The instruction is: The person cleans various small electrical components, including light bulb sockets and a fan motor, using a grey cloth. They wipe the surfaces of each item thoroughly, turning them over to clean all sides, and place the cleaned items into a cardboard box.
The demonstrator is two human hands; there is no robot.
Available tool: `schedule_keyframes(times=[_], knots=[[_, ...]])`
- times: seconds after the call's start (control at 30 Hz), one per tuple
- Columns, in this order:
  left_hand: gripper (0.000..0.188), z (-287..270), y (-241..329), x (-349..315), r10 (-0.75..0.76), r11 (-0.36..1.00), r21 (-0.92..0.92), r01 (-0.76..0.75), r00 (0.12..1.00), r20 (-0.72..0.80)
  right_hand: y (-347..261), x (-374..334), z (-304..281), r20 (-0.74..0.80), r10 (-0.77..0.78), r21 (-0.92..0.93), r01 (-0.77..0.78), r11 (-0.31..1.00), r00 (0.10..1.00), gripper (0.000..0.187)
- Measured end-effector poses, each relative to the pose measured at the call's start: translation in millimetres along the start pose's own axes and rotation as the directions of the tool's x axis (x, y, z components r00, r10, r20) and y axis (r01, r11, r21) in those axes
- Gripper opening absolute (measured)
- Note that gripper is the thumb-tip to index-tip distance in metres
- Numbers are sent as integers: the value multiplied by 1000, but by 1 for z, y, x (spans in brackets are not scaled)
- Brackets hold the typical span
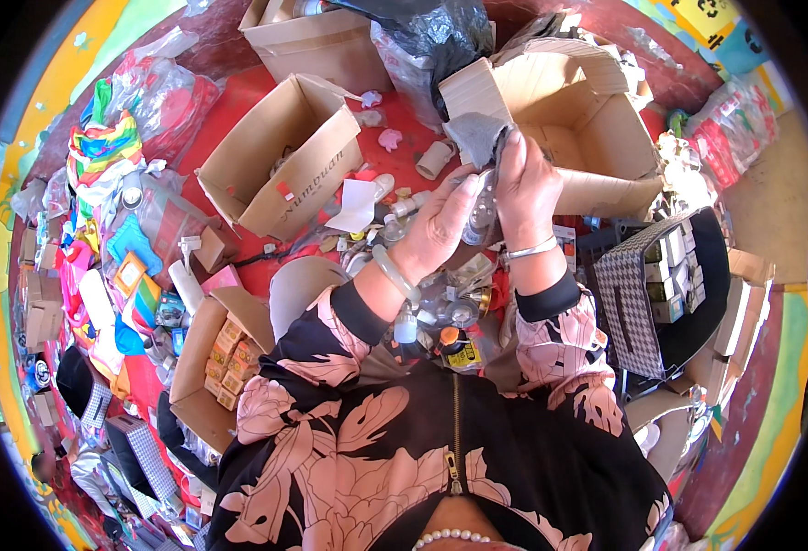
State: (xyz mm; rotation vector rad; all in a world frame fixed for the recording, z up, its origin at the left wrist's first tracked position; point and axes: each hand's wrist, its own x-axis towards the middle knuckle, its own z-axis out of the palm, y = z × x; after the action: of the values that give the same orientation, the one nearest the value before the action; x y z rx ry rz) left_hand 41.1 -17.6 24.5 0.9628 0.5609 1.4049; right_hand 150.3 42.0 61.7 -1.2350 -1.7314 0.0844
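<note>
In front of my chest both hands are closed around one thing with a soft grey, cloth-like top. Its lower part is a greyish, shiny piece with round bumps; the exact kind cannot be made out. My left hand, with a pale bangle at the wrist, grips the left side of the shiny part. On the other side my right hand, wearing a silver bangle, pinches the grey piece near its top. Below them, a heap of clear plastic bottles and small items lies between my knees.
An open cardboard box stands ahead on the left, a larger one ahead on the right. A houndstooth storage box with small cartons is at my right. At my left sits a box of small packets. Mixed goods cover the red floor.
</note>
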Motion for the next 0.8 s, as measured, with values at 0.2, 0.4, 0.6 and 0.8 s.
schedule_keyframes(times=[0.2,0.4,0.6,0.8], knots=[[45,-21,26,9,158,974,170,-151,987,-29,55,30,-18,138,617,745,-492,450,775,39],[65,-92,96,24,104,926,-269,-264,865,-490,55,29,-52,370,718,843,-538,7,589,29],[41,-218,142,8,173,938,-69,-339,633,-755,77,16,-44,408,689,770,-631,92,598,28],[36,-337,118,-20,-47,981,-103,-162,317,-947,84,3,-31,386,681,703,-677,219,622,31]])
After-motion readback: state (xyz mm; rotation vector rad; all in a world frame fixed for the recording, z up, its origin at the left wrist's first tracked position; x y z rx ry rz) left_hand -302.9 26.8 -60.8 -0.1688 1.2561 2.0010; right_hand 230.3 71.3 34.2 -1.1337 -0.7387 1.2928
